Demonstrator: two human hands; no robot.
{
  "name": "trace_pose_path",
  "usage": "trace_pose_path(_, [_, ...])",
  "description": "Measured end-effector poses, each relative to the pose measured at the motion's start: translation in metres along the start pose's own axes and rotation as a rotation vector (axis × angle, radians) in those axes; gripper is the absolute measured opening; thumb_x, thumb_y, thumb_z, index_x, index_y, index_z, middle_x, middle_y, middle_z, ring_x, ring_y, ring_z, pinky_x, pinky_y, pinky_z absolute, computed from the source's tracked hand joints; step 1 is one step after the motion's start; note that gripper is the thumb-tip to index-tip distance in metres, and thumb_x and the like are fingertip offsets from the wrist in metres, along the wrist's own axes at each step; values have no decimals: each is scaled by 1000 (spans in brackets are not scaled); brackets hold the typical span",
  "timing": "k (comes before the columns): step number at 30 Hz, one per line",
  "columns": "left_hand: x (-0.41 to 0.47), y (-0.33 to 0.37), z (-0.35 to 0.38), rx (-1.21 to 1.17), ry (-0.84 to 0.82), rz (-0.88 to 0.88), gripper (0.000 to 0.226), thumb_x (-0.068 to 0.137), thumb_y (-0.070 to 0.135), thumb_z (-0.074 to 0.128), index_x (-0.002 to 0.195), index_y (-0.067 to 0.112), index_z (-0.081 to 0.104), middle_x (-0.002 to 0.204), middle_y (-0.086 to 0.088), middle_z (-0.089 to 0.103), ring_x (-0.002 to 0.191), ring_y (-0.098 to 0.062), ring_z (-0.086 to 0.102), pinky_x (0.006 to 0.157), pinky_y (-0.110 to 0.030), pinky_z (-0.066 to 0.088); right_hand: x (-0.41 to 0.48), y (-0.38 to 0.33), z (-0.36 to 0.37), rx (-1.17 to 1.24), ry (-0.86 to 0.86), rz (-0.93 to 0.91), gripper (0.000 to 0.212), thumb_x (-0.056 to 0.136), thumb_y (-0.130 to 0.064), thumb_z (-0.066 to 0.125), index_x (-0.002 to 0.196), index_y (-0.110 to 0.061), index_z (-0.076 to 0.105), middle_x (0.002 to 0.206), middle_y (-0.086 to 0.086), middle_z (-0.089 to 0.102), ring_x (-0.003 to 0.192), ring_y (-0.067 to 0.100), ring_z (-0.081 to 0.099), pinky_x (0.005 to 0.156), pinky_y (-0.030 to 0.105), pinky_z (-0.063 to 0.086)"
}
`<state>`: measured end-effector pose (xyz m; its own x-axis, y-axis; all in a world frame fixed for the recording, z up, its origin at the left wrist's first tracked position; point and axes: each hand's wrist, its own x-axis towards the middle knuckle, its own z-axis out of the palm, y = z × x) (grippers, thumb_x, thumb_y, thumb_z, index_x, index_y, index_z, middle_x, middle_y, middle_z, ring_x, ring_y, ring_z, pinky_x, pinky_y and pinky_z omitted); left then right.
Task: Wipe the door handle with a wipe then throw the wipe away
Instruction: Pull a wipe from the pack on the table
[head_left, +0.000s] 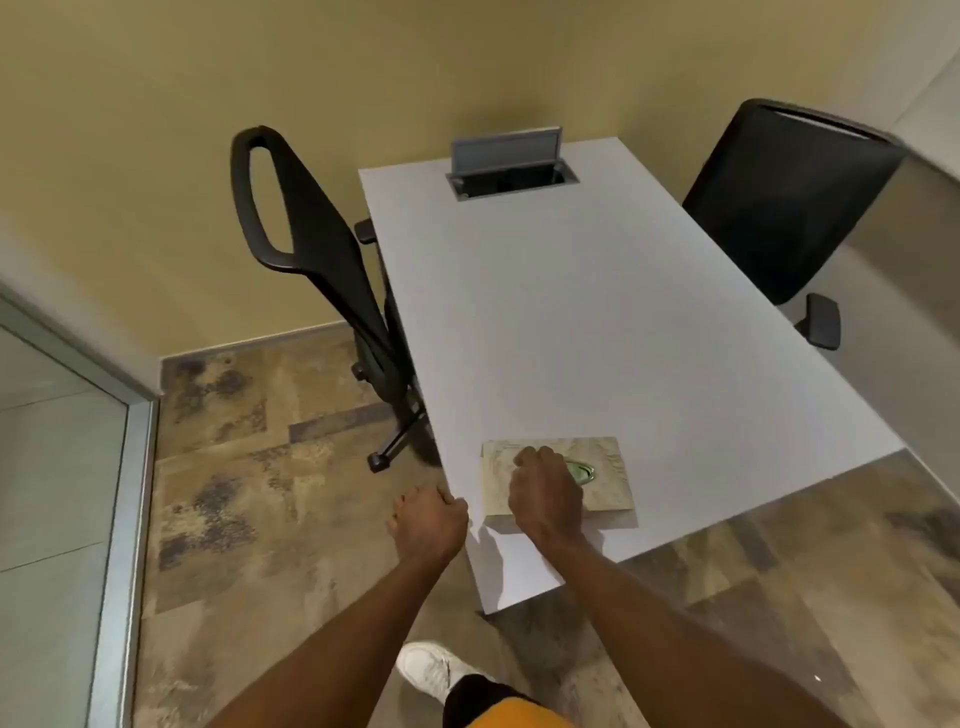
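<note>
The white table (597, 322) is bare past the near wipe pack (608, 486). Black chairs (322, 244) block both sides.

a flat beige marbled wipe box (608, 488) lies on the white rectangular tabletop (597, 322) near its front edge. a grey pop-up socket hatch (506, 150) sits in the tabletop's far end. one black mesh office chair (311, 249) stands left of the tabletop, another black office chair (779, 197) right.
</note>
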<state>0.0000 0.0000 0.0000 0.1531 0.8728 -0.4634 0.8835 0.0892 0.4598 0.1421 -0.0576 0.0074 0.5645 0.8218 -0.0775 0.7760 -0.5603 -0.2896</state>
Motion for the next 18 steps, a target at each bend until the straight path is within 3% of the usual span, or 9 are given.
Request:
trace_pose_path(3, [10,-1,11,-122,-39,-48,28,104,34,69,90,11,76,101,-11,80,108,-35,73,102,-51,61,11,18,-1,-19,52,160,17,100,-18,59,106,-13,75,103,7,74,97,28,70,72,40,59])
trace_pose_path(7, [16,4,27,-205,-122,-87,41,106,50,68,79,20,65,86,-1,74,101,-33,75,102,-50,62,18,37,1,-60,43,200,20,101,-23,62,105,-12,78,103,8,76,96,26,71,74,39,60])
trace_pose_path(11, [22,8,42,-211,-161,-88,49,102,62,68,93,14,72,96,-5,77,98,-30,74,94,-46,62,24,46,4,-61,28,218,17,96,-26,73,105,-15,82,103,7,78,95,25,71,74,36,59])
trace_pose_path(18, [27,8,52,-108,-151,-31,54,101,68,67,92,15,75,97,-6,79,100,-31,76,99,-51,63,34,45,7,-120,-25,196,18,91,-32,79,103,-20,84,102,3,79,93,22,72,73,34,62])
